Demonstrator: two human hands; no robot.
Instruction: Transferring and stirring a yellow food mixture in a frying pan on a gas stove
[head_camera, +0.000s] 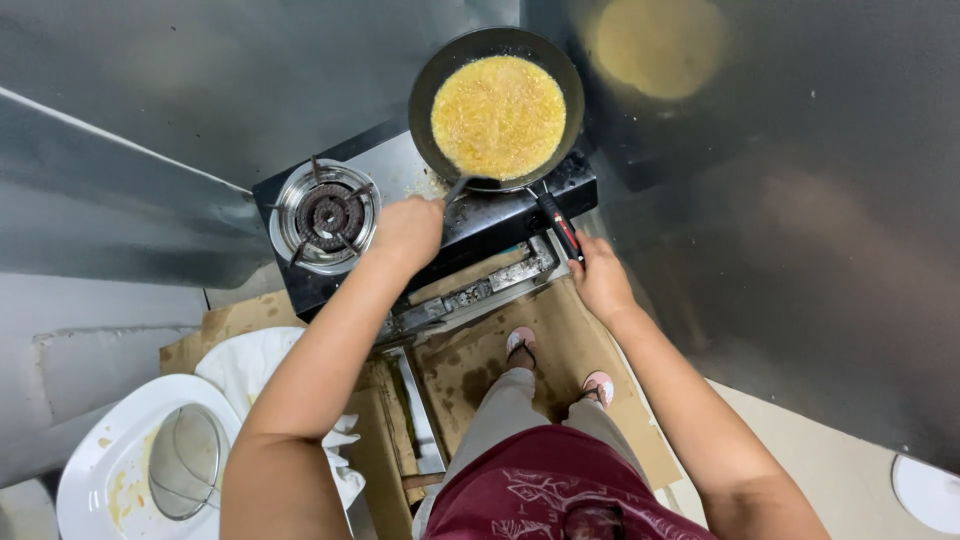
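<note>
A black frying pan (430, 92) full of bubbling yellow food (498, 116) sits on the right burner of a black two-burner gas stove (480, 222). My left hand (408, 230) is closed around a metal utensil handle (458, 187) that reaches into the pan's near edge. My right hand (600, 278) grips the end of the pan's black and red handle (558, 222). The utensil's working end is hidden in the food.
The left burner (327, 214) is bare. Metal sheets line the walls behind and to the right. Flattened cardboard (560, 340) covers the floor under my sandalled feet. At lower left a white plate (100, 470) holds a wire strainer (185, 462), beside a white cloth (250, 360).
</note>
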